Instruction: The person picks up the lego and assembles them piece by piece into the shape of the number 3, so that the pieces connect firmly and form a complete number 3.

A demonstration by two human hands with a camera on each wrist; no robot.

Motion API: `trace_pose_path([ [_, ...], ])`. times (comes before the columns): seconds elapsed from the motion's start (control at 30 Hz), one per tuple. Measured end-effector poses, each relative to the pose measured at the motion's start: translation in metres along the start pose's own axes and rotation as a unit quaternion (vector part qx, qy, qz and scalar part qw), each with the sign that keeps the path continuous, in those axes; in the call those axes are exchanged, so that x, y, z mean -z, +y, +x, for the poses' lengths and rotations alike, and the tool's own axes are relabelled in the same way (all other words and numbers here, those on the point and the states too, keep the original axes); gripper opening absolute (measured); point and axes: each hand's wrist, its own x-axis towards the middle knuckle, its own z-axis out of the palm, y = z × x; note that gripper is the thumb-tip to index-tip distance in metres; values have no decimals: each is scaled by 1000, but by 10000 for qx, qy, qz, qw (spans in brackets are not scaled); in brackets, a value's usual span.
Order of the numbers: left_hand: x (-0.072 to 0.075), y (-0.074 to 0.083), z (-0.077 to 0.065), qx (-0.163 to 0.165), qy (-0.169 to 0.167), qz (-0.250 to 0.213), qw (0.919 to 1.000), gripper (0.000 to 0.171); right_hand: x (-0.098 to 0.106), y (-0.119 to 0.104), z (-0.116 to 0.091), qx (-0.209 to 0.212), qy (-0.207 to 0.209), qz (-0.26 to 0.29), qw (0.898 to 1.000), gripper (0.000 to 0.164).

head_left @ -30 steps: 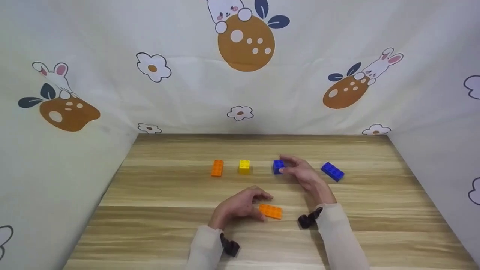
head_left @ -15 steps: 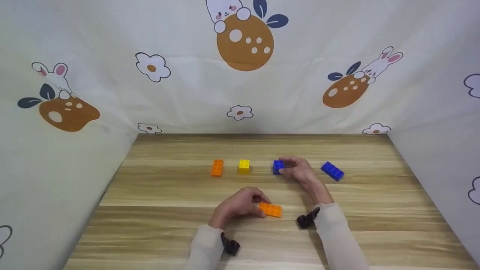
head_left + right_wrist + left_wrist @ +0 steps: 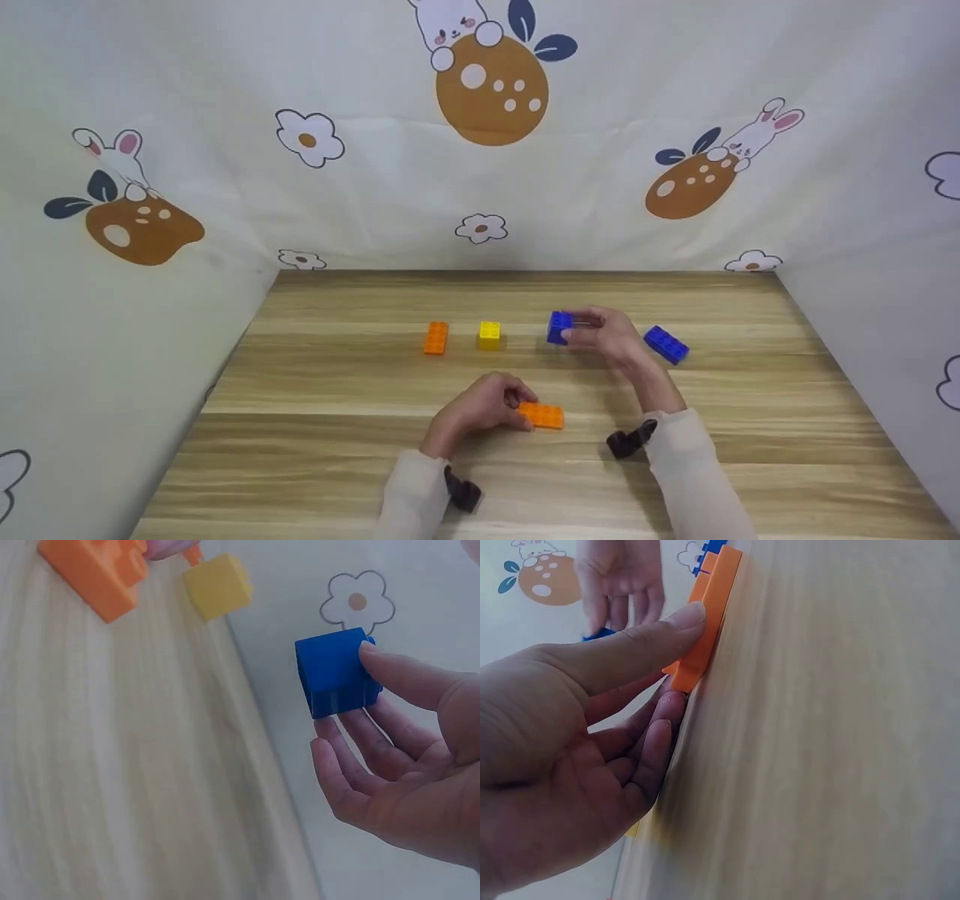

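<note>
My right hand pinches a square blue building brick between thumb and fingers. In the right wrist view the blue brick is raised off the wooden table, its studs turned toward the palm side. My left hand pinches the left end of a longer orange brick nearer the front. The left wrist view has the thumb on the side of this orange brick, fingers curled at its near end and low over the tabletop.
A second orange brick and a square yellow brick stand in a row left of the right hand. A long blue brick lies at its right. Patterned cloth walls the table at the back and sides.
My right hand has closed on the square blue brick and lifted it slightly. The left hand's fingers have closed on the orange brick, which has turned a little and shifted slightly away from me.
</note>
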Motion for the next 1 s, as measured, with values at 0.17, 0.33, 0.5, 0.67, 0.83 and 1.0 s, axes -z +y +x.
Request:
trace_pose_path([
  [0.17, 0, -1, -1, 164, 47, -87, 9998, 29, 6, -12, -15, 87, -42, -556, 9984, 53],
  [0.33, 0, -1, 0, 43, 76, -26, 10000, 30, 12, -16, -29, 394, -245, -903, 9948, 52],
  [0.5, 0, -1, 0, -13, 76, -27, 10000, 30, 10, -13, -42, 725, -456, -1079, 9905, 50],
  [0.67, -1, 0, 0, -193, 122, 64, 9997, 30, 3, -5, -50, 1105, -607, -1304, 9834, 46],
  [0.83, -1, 0, 0, -199, 187, 98, 9996, 30, -4, 3, -54, 1331, -879, -1473, 9761, 44],
  [1.0, -1, 0, 0, -46, 135, 58, 9999, 29, -9, 8, -56, 1319, -994, -1657, 9722, 43],
])
